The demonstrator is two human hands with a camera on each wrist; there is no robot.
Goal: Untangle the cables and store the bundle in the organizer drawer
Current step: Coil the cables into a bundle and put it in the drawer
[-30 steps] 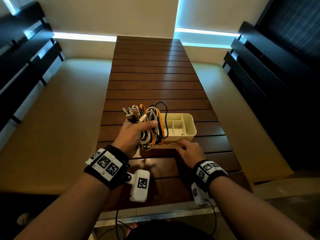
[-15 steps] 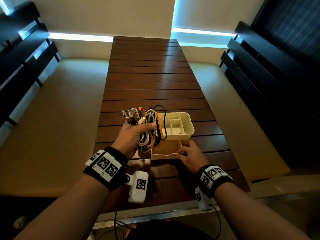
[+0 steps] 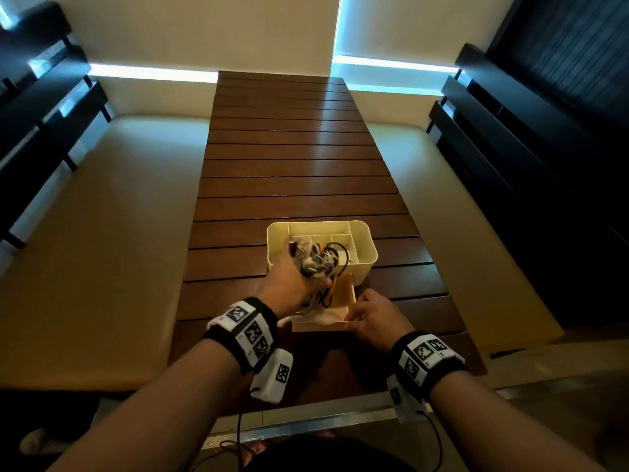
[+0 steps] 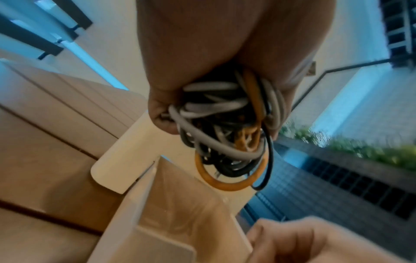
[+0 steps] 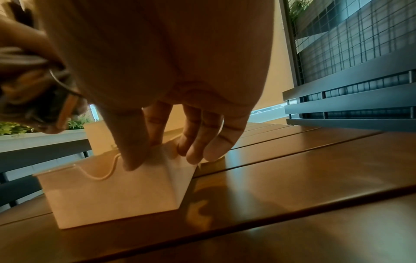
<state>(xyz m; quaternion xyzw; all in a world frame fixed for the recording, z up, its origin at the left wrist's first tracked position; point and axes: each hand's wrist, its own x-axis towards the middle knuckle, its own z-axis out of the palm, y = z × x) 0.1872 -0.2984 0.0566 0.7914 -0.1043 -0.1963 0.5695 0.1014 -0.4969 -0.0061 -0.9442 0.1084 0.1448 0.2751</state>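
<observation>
My left hand [image 3: 301, 279] grips a coiled bundle of grey, black and orange cables [image 3: 318, 262] and holds it just above the pulled-out drawer [image 3: 320, 324] of the cream organizer [image 3: 369, 241]. In the left wrist view the cable bundle [image 4: 225, 135] hangs with its orange loop over the drawer's [image 4: 139, 213] back end. My right hand [image 3: 357, 318] pinches the drawer's front right corner. The right wrist view shows that hand [image 5: 162, 156] with the thumb inside the drawer [image 5: 108, 195] wall and the fingers outside. The drawer looks empty.
The organizer stands on a long slatted wooden table [image 3: 289, 165], near its front end. Its top tray has several small compartments. Beige benches [image 3: 102, 250] run along both sides, with dark railings [image 3: 510, 148] beyond them.
The drawer has slid further out toward me under my right hand. My left hand has carried the cable bundle to the right and down, from beside the organizer to above the drawer.
</observation>
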